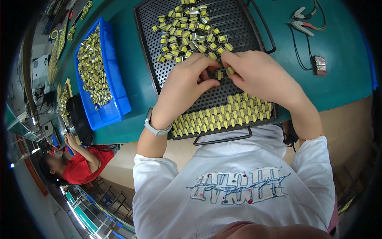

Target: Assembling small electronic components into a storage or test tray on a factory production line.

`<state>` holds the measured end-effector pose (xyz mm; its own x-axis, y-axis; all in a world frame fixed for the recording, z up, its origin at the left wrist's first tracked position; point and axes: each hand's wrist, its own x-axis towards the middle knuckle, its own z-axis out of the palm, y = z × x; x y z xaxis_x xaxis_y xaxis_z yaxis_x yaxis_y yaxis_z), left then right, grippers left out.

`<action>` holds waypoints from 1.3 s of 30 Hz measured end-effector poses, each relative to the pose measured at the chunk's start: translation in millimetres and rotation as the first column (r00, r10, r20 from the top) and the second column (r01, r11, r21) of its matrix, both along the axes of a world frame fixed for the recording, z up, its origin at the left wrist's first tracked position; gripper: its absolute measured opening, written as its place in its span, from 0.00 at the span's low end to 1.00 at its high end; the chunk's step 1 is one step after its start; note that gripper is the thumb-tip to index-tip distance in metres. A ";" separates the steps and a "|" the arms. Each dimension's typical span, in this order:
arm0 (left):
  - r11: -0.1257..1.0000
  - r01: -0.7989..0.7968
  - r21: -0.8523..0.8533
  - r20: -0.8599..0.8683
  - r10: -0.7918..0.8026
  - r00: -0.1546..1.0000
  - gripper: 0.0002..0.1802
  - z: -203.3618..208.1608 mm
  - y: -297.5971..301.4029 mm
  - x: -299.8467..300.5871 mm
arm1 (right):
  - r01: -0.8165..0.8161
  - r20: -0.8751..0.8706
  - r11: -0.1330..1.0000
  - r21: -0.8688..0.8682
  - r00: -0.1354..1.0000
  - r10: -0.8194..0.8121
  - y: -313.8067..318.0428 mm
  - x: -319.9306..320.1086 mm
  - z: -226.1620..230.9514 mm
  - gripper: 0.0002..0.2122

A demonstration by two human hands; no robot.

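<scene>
Yellow components (185, 41) lay on the black tray (242, 28), loose at the far side, in rows (221, 118) at the near; the right hand (260, 71) pinched one, the left hand's (185, 83) grip could not be told, and careless lowering could push rows crooked.

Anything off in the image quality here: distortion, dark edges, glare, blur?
Head view: fisheye bending, with the near edge of the green table bowed; head view: black shading in the corners; head view: a strip light glares white at lower left; head view: left hand, right hand and rowed yellow components show no obvious motion blur.
</scene>
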<state>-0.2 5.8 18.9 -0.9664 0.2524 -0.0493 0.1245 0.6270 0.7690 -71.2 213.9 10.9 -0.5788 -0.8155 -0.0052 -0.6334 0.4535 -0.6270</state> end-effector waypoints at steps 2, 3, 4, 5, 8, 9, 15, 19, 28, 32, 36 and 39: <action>0.997 0.008 -0.072 -0.027 -0.010 1.000 0.17 -0.5 -0.2 0.2 | -0.023 0.013 1.000 0.017 1.000 0.023 -1.4 0.9 -2.1 0.10; 0.995 0.010 -0.094 -0.031 -0.013 0.999 0.15 -0.5 0.3 0.0 | -0.021 0.014 1.000 0.019 1.000 0.021 -1.5 2.1 -2.0 0.11; 0.993 0.011 -0.117 -0.036 -0.016 0.999 0.14 -0.7 0.8 -0.2 | -0.019 0.015 1.000 0.022 1.000 0.019 -1.4 3.2 -1.9 0.11; 0.993 0.009 -0.119 -0.035 -0.013 0.999 0.14 -1.7 0.7 0.5 | -0.022 0.016 1.000 0.020 1.000 0.021 -1.9 4.1 -1.3 0.11; 0.994 -0.002 -0.113 -0.064 -0.006 0.998 0.14 -4.7 0.5 1.8 | -0.055 0.026 0.997 0.051 0.998 0.054 -3.7 5.5 3.0 0.11; 0.993 -0.005 -0.118 -0.065 -0.003 0.998 0.14 -4.6 0.4 2.0 | -0.078 0.058 0.993 0.093 0.996 0.073 -5.6 5.7 5.6 0.11; 0.994 -0.005 -0.109 -0.018 0.003 1.000 0.13 -0.7 -0.6 0.6 | -0.099 0.053 0.992 0.072 0.994 0.096 -6.2 7.0 -0.3 0.11; 0.995 -0.020 -0.097 0.089 0.028 0.996 0.14 6.7 -1.4 0.9 | -0.087 -0.049 0.996 -0.035 0.995 0.085 -2.6 6.9 -6.3 0.14; 0.976 -0.130 -0.172 -0.108 0.112 0.988 0.15 14.3 -13.1 -1.0 | 0.139 0.025 0.973 -0.183 0.990 -0.137 4.6 -9.4 -2.2 0.11; 0.932 -0.218 -0.289 -0.267 0.140 0.953 0.14 2.0 -18.0 0.8 | 0.230 -0.079 0.951 -0.209 0.965 -0.251 -4.4 -3.8 -9.8 0.11; 0.904 -0.215 -0.369 -0.245 0.128 0.961 0.14 -0.2 -21.1 1.1 | 0.212 -0.148 0.956 -0.203 0.958 -0.244 -4.4 -4.7 -18.9 0.13; 0.912 -0.205 -0.355 -0.247 0.120 0.961 0.14 0.5 -22.1 1.0 | 0.219 -0.157 0.966 -0.136 0.958 -0.239 -4.6 -5.9 -17.0 0.13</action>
